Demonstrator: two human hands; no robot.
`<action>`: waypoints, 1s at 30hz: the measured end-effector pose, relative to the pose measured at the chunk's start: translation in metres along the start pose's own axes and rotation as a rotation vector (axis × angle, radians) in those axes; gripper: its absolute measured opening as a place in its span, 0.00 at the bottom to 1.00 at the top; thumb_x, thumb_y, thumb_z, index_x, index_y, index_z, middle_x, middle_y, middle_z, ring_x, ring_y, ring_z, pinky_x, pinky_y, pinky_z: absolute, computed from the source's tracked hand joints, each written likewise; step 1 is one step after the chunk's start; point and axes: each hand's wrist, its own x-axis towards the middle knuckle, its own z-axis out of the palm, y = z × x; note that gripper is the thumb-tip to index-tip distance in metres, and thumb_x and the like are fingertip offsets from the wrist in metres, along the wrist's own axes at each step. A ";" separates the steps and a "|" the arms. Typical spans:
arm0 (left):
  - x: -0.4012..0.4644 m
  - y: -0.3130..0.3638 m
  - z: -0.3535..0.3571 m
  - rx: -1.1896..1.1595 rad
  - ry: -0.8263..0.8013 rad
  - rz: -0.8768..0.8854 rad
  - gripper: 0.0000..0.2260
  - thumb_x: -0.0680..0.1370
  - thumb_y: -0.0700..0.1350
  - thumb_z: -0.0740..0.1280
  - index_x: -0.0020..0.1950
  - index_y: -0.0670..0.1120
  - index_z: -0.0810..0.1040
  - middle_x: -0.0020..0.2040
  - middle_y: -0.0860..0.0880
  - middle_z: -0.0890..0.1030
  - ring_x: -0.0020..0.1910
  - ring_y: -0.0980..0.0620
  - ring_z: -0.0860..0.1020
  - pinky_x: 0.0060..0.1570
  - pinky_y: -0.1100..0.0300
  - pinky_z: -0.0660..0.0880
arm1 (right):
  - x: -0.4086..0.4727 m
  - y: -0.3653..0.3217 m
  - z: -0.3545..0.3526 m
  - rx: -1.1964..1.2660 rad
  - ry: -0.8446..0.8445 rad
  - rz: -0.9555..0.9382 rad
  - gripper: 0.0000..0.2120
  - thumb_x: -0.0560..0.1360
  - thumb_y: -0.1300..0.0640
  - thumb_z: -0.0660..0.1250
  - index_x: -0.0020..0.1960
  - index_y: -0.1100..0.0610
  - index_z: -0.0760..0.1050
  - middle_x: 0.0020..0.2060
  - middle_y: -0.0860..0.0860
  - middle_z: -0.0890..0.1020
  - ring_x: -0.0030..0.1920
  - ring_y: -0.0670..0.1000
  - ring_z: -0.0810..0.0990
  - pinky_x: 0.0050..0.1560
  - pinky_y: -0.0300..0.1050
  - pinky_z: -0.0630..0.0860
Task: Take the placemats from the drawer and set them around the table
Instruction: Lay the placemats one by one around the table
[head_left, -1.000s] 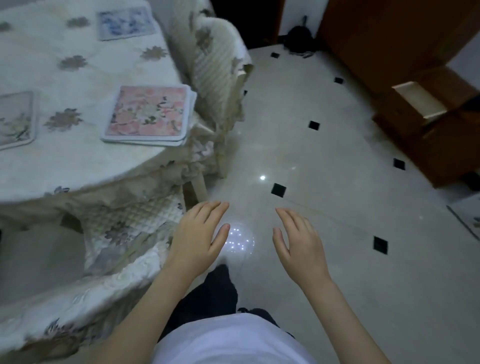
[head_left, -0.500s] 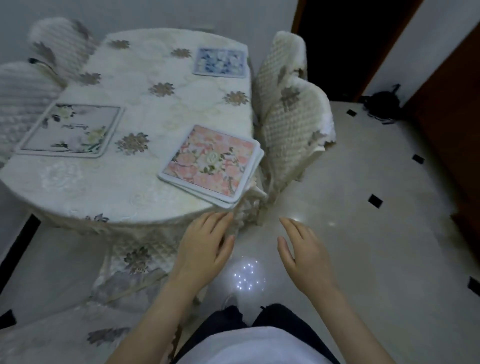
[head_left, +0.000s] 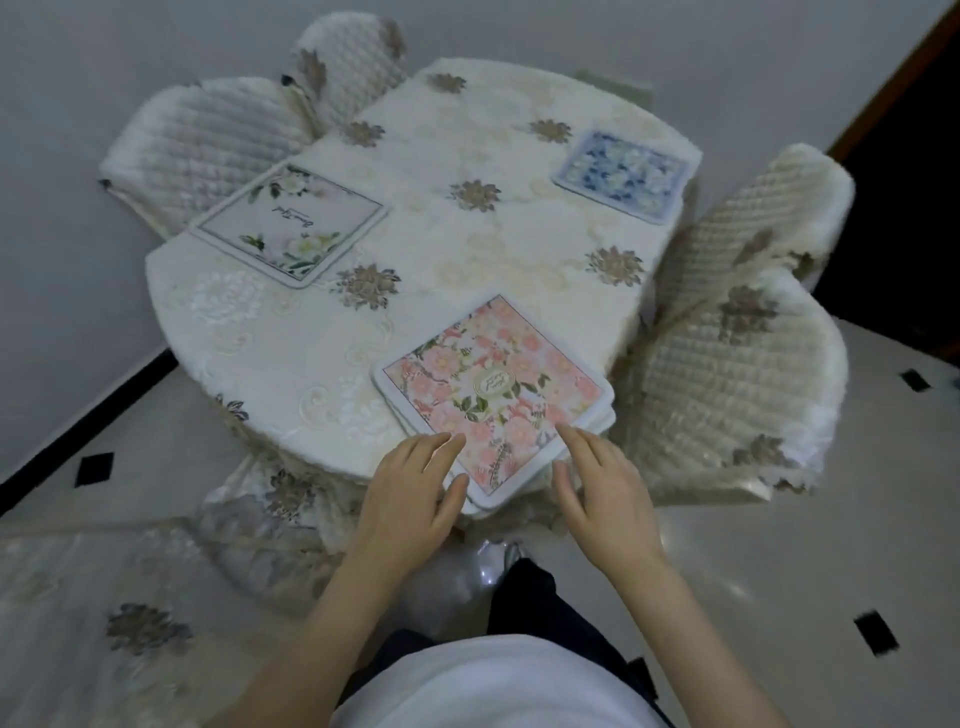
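Note:
A small stack of placemats, a pink floral one (head_left: 493, 395) on top, lies at the near edge of the cloth-covered table (head_left: 311, 332). A white placemat with green flowers (head_left: 291, 223) lies at the table's left side. At the far right lies a blue floral placemat (head_left: 621, 174). My left hand (head_left: 410, 493) hovers at the stack's near left corner, fingers spread, holding nothing. My right hand (head_left: 602, 493) is at the stack's near right edge, fingers apart, also holding nothing. Contact with the stack is unclear.
Quilted covered chairs stand around the table: two at the right (head_left: 737, 374), two at the far left (head_left: 208, 145), one at the near left (head_left: 104, 623). Glossy tiled floor (head_left: 779, 571) with black inlays lies to the right. A grey wall is behind.
The view has swung from the floor to the table. Both hands have moved forward and up to the near edge of the pink-topped stack.

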 end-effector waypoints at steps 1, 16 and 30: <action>0.009 0.006 0.005 0.003 0.023 -0.036 0.21 0.80 0.52 0.55 0.67 0.45 0.74 0.62 0.48 0.77 0.62 0.49 0.74 0.60 0.50 0.72 | 0.015 0.010 -0.005 0.003 -0.020 -0.036 0.25 0.79 0.47 0.51 0.71 0.57 0.69 0.64 0.51 0.77 0.63 0.51 0.74 0.61 0.48 0.73; 0.100 0.007 0.084 -0.009 0.030 -0.650 0.21 0.77 0.44 0.62 0.70 0.44 0.68 0.68 0.46 0.70 0.64 0.46 0.70 0.60 0.53 0.70 | 0.203 0.096 0.016 -0.037 -0.337 -0.347 0.21 0.81 0.54 0.57 0.73 0.58 0.65 0.67 0.55 0.73 0.66 0.57 0.71 0.63 0.52 0.71; 0.112 -0.012 0.112 0.001 0.022 -1.105 0.26 0.75 0.44 0.64 0.72 0.47 0.62 0.69 0.39 0.64 0.62 0.41 0.64 0.61 0.53 0.65 | 0.249 0.128 0.086 -0.211 -0.556 -0.140 0.26 0.77 0.49 0.58 0.74 0.51 0.58 0.58 0.61 0.67 0.55 0.63 0.69 0.52 0.54 0.72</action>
